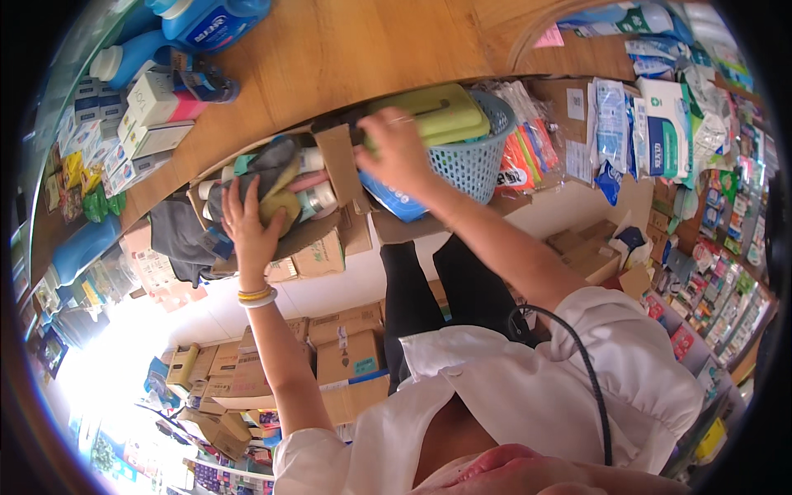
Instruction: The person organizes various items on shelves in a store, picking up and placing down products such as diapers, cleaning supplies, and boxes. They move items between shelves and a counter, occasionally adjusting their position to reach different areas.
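Observation:
My left hand (247, 216) lies with spread fingers on a bundle of dark grey and yellow-green cloth (279, 164), on top of an open cardboard box (338, 158). White and pink bottles (317, 197) show in that box beside the cloth. My right hand (396, 148) is raised at the left end of a yellow-green plastic case (455, 108), fingers bent; whether it touches the case cannot be told. The case rests on a blue-grey perforated plastic basket (473, 167). A blue package (396, 197) lies below my right hand, partly hidden by it.
A wooden counter (371, 43) runs along the far side, with blue detergent bottles (213, 25) and small boxes (154, 99) at left. Orange plastic packets (518, 162) and white packs (665, 130) stand right of the basket. Cardboard cartons (349, 356) are stacked behind my legs.

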Available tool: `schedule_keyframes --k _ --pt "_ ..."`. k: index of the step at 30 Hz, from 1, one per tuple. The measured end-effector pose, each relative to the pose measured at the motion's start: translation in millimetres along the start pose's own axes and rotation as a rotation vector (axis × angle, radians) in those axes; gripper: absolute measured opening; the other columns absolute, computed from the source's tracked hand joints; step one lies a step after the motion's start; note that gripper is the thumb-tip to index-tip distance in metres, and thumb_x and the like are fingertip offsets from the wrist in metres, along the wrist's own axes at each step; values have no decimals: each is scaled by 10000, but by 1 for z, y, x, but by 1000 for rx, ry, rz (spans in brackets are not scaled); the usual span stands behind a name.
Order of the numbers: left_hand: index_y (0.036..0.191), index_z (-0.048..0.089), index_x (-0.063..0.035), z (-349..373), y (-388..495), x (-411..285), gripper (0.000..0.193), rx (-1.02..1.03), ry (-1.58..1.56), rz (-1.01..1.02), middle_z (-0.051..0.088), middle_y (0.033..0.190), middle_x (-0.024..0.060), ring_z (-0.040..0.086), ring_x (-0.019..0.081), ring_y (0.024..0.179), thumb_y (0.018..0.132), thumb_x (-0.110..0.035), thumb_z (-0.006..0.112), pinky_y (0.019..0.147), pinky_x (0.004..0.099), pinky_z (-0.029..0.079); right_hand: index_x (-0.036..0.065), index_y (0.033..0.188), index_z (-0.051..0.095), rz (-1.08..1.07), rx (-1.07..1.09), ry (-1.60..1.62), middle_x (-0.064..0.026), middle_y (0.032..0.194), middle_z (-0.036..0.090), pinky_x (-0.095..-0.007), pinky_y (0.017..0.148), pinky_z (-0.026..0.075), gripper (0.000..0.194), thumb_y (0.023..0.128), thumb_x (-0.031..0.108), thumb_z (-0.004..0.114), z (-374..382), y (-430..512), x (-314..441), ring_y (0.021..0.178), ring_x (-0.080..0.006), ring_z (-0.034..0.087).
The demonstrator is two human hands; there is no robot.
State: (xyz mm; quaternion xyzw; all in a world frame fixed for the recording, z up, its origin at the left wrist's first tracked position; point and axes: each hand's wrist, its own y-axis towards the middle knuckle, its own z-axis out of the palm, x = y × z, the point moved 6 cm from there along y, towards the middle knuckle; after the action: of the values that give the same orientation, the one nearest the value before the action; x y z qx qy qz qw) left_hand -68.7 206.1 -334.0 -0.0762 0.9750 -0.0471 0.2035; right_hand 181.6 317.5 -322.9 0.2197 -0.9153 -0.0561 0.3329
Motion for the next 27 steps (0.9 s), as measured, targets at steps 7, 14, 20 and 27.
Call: schedule_keyframes --k 7,14,20,27 --pt "1133 538 27 -40 -39 -92 380 -545 -192 7 583 1096 146 535 300 1033 776 3 666 906 387 408 -5 962 624 854 -136 -207 -230 912 631 -445 812 460 527 803 498 610 -129 -129 -287 898 -372 591" --pt "1291 405 12 208 -76 -147 597 0 -1014 -414 573 1087 145 592 215 944 799 -141 706 813 318 485 10 1067 540 920 -34 -155 -184 882 644 -411 684 497 523 834 473 607 -106 -247 -321 793 -318 636" --pt "1454 53 -7 327 -86 -117 1203 96 -454 -789 230 1395 343 304 495 1264 627 -453 804 1051 505 307 -52 1279 375 659 -158 -281 -292 1288 415 -482 981 372 744 711 243 755 -163 -255 -307 1172 -449 429" --pt "1430 173 6 330 -95 -124 983 81 -322 -657 261 1398 301 324 448 1269 708 -320 756 1046 473 327 25 1397 286 736 65 -196 -264 1285 467 -466 943 426 1038 623 501 789 -138 -161 -403 1128 -416 504"
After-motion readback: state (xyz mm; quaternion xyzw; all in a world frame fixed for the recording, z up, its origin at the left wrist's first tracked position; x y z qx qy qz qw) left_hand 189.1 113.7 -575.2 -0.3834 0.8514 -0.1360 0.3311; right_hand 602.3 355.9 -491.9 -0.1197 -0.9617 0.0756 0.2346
